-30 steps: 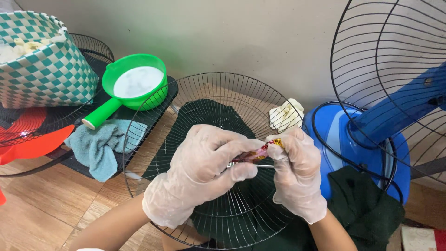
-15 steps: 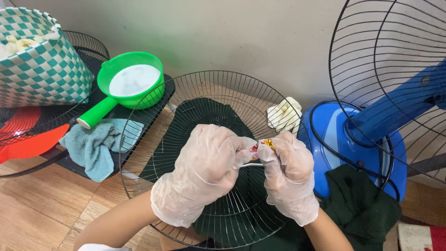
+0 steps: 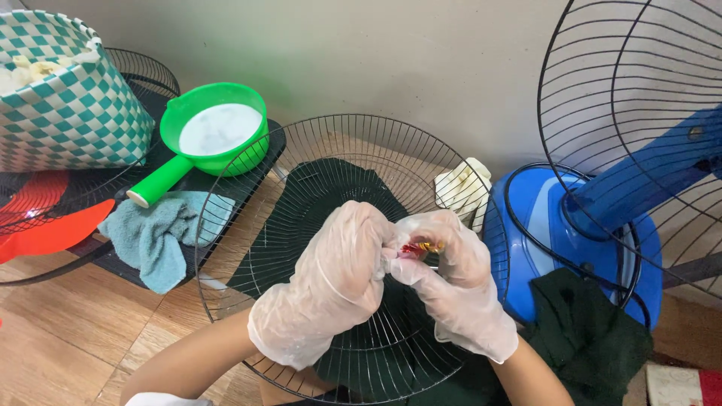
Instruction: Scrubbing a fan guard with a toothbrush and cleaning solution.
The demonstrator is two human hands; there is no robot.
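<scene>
My left hand (image 3: 331, 282) and my right hand (image 3: 455, 278), both in clear plastic gloves, meet above a round black wire fan grille (image 3: 248, 162) lying on the floor. Between the fingertips of both hands is a small red and yellow object (image 3: 417, 247), mostly hidden by the gloves. A dark green cloth (image 3: 316, 195) lies under the grille, below my hands.
A blue fan base (image 3: 541, 248) with an upright wire guard (image 3: 639, 98) stands at the right. A green scoop of white liquid (image 3: 214, 131), a light blue rag (image 3: 154, 233), a checked basket (image 3: 64, 105), red fan blades (image 3: 41, 222) and a white crumpled glove (image 3: 462, 188) lie around.
My hands have closed in more tightly around the small red and yellow object and shifted slightly left. The thin strip sticking out between them earlier no longer shows.
</scene>
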